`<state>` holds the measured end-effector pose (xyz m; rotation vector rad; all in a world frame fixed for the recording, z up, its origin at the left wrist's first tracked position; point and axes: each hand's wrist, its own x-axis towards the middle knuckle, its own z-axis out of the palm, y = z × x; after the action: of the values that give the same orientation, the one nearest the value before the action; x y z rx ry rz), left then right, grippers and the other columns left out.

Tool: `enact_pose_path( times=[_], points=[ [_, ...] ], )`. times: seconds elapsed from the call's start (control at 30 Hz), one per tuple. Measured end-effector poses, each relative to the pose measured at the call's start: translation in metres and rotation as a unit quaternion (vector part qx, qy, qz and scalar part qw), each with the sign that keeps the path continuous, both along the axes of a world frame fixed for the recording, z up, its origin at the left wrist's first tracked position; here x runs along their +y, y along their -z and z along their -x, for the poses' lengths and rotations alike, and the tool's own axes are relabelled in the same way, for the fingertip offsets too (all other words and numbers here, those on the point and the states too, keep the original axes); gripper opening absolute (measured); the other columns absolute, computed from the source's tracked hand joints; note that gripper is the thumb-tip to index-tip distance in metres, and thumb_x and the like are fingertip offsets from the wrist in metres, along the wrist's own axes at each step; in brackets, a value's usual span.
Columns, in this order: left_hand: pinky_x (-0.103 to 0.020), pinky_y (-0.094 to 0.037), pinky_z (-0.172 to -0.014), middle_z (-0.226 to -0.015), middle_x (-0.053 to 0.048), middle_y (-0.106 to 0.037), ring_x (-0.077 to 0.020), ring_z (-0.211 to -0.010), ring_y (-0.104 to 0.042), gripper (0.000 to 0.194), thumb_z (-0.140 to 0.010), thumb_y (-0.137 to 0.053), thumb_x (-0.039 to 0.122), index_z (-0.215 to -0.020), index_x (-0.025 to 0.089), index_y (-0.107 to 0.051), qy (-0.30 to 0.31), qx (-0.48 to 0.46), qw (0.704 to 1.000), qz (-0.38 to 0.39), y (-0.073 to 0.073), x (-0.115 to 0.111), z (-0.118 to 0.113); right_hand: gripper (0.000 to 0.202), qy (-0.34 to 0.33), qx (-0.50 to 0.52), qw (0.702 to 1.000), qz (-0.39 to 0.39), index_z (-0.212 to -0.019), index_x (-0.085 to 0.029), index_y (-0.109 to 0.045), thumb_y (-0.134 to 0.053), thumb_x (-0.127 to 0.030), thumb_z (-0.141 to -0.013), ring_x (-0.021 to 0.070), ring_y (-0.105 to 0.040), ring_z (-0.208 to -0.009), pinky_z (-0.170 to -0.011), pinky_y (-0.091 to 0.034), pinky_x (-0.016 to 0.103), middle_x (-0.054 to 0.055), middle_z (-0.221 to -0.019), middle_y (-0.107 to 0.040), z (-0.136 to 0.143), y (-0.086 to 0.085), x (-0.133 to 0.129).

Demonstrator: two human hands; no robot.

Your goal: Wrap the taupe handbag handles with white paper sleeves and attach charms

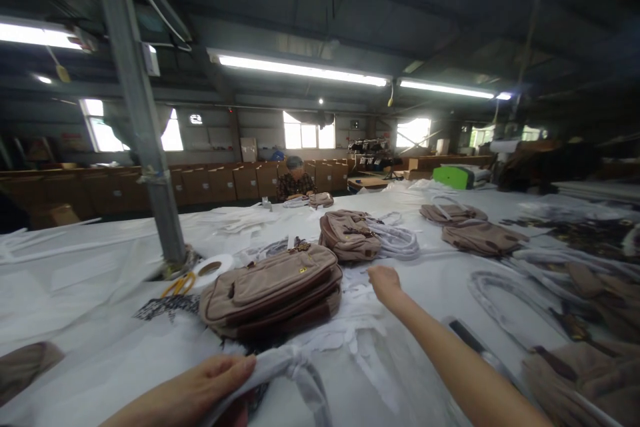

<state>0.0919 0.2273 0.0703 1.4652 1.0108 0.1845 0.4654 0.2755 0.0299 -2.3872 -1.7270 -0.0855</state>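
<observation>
My left hand (223,377) is closed on a strap wrapped in whitish film (305,373), at the bottom of the view. Just beyond it a brown canvas bag (280,287) with darker trim lies on the white-covered table. My right hand (386,284) is stretched forward to the right of this bag, its fingers curled together; what they hold, if anything, is hidden. Past that hand sits a second brown bag (347,235), with coiled wrapped straps (400,241) beside it. Torn white wrapping scraps (363,340) are spread between my hands.
Yellow-handled scissors (179,284) and a white tape roll (215,267) lie near a metal post (137,107). More brown bags (483,238) lie at right, near a dark-screened device (465,332). A person (295,180) is across the table, before cardboard boxes (220,185).
</observation>
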Motion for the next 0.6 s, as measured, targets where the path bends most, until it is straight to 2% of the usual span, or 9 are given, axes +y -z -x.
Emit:
enact_pose_path(
  times=[0.1, 0.17, 0.23, 0.3, 0.37, 0.43, 0.5, 0.53, 0.6],
  points=[
    [-0.022, -0.037, -0.055, -0.067, -0.006, -0.065, -0.0127, -0.057, -0.053, 0.058, -0.073, -0.044, 0.073, -0.076, 0.016, -0.053, 0.032, 0.004, 0.999, -0.031, -0.023, -0.013, 0.000, 0.019, 0.020, 0.066, 0.994, -0.079, -0.107, -0.006, -0.055, -0.045, -0.010, -0.091, 0.0246, -0.059, -0.096, -0.088, -0.042, 0.043, 0.017, -0.097, -0.063, -0.007, -0.023, -0.012],
    [-0.022, -0.038, -0.055, -0.064, -0.003, -0.063, -0.0128, -0.056, -0.053, 0.057, -0.074, -0.042, 0.072, -0.075, 0.016, -0.052, 0.031, -0.003, 0.999, -0.044, -0.034, -0.020, -0.001, 0.025, 0.011, 0.137, 0.984, -0.116, -0.112, -0.007, -0.050, -0.037, -0.007, -0.091, 0.0224, -0.063, -0.087, -0.080, -0.045, 0.036, 0.018, -0.093, -0.065, -0.006, -0.037, -0.025],
    [-0.021, -0.036, -0.048, -0.058, 0.002, -0.057, -0.0103, -0.048, -0.049, 0.054, -0.074, -0.044, 0.072, -0.073, 0.018, -0.048, 0.001, -0.026, 0.999, -0.040, -0.037, -0.023, -0.004, 0.025, -0.021, 0.220, 0.966, -0.131, -0.110, -0.010, -0.049, -0.030, -0.013, -0.094, 0.0171, -0.065, -0.072, -0.065, -0.048, 0.026, 0.013, -0.085, -0.066, 0.005, -0.048, -0.046],
    [-0.019, -0.031, -0.041, -0.052, 0.006, -0.050, -0.0071, -0.039, -0.040, 0.052, -0.071, -0.050, 0.071, -0.073, 0.019, -0.043, -0.044, -0.054, 0.997, -0.024, -0.033, -0.023, -0.007, 0.029, -0.070, 0.292, 0.945, -0.132, -0.103, -0.013, -0.051, -0.025, -0.026, -0.097, 0.0130, -0.063, -0.059, -0.050, -0.045, 0.020, 0.007, -0.078, -0.066, 0.027, -0.054, -0.078],
    [-0.017, -0.026, -0.037, -0.049, 0.008, -0.045, -0.0050, -0.036, -0.033, 0.052, -0.067, -0.057, 0.069, -0.071, 0.019, -0.042, -0.076, -0.078, 0.994, -0.007, -0.029, -0.022, -0.010, 0.034, -0.133, 0.395, 0.902, -0.112, -0.092, -0.014, -0.053, -0.031, -0.041, -0.094, 0.0108, -0.058, -0.048, -0.041, -0.041, 0.018, 0.003, -0.069, -0.064, 0.058, -0.052, -0.119],
    [-0.016, -0.023, -0.035, -0.047, 0.009, -0.042, -0.0035, -0.035, -0.028, 0.053, -0.063, -0.062, 0.067, -0.070, 0.018, -0.043, -0.093, -0.092, 0.991, 0.001, -0.028, -0.023, -0.015, 0.037, -0.200, 0.578, 0.791, -0.038, -0.081, -0.014, -0.053, -0.047, -0.051, -0.084, 0.0087, -0.050, -0.038, -0.035, -0.035, 0.016, 0.001, -0.057, -0.059, 0.091, -0.042, -0.161],
    [-0.015, -0.019, -0.034, -0.045, 0.009, -0.040, -0.0026, -0.034, -0.024, 0.052, -0.062, -0.064, 0.066, -0.069, 0.018, -0.045, -0.106, -0.095, 0.990, -0.006, -0.032, -0.030, -0.021, 0.043, -0.214, 0.676, 0.703, 0.051, -0.072, -0.013, -0.054, -0.058, -0.056, -0.072, 0.0067, -0.043, -0.032, -0.032, -0.030, 0.015, 0.000, -0.049, -0.056, 0.122, -0.027, -0.193],
    [-0.014, -0.018, -0.033, -0.044, 0.009, -0.039, -0.0024, -0.034, -0.023, 0.052, -0.062, -0.064, 0.066, -0.069, 0.018, -0.046, -0.111, -0.093, 0.989, -0.013, -0.035, -0.034, -0.024, 0.045, -0.216, 0.693, 0.684, 0.074, -0.068, -0.012, -0.054, -0.061, -0.057, -0.068, 0.0057, -0.042, -0.032, -0.032, -0.029, 0.014, 0.001, -0.046, -0.054, 0.136, -0.019, -0.204],
    [-0.015, -0.016, -0.033, -0.042, 0.009, -0.038, -0.0026, -0.033, -0.022, 0.052, -0.062, -0.064, 0.066, -0.067, 0.018, -0.046, -0.116, -0.084, 0.989, -0.031, -0.044, -0.046, -0.030, 0.048, -0.204, 0.710, 0.669, 0.083, -0.068, -0.012, -0.054, -0.063, -0.059, -0.062, 0.0061, -0.042, -0.031, -0.032, -0.028, 0.014, 0.002, -0.044, -0.054, 0.159, -0.004, -0.215]
  ],
)
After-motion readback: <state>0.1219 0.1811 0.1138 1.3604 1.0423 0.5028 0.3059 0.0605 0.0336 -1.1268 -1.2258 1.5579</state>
